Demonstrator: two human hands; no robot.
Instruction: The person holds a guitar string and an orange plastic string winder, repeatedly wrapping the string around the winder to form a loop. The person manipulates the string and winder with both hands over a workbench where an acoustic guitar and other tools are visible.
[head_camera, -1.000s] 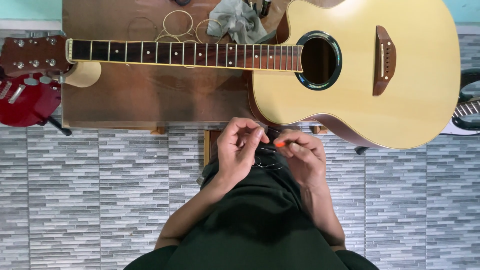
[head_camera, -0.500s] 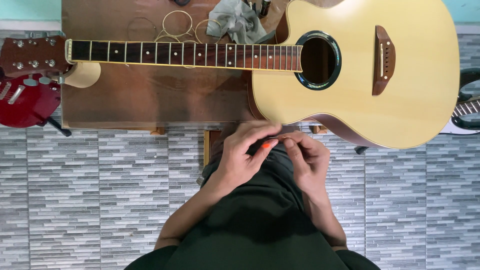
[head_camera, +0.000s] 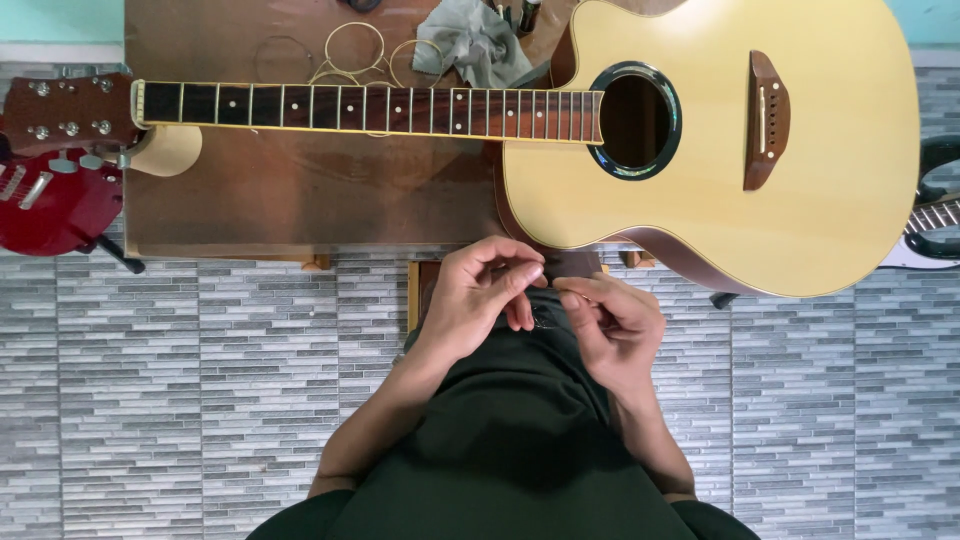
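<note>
Orange bit seen between the fingertips a moment ago is no longer showing; whatever is being pinched now is too small to tell. Left hand (head_camera: 480, 300) is curling, thumb and forefinger pinching together, meeting the right hand (head_camera: 610, 325) just below the wooden table (head_camera: 300, 200) edge, over the dark lap. Right hand's fingers are also pinching, tips touching the left's. Both hands are sitting slightly closer together than before. Acoustic guitar (head_camera: 700, 150) is lying flat across the table, unmoved, near coiled strings (head_camera: 355, 55) and a grey cloth (head_camera: 475, 45).
</note>
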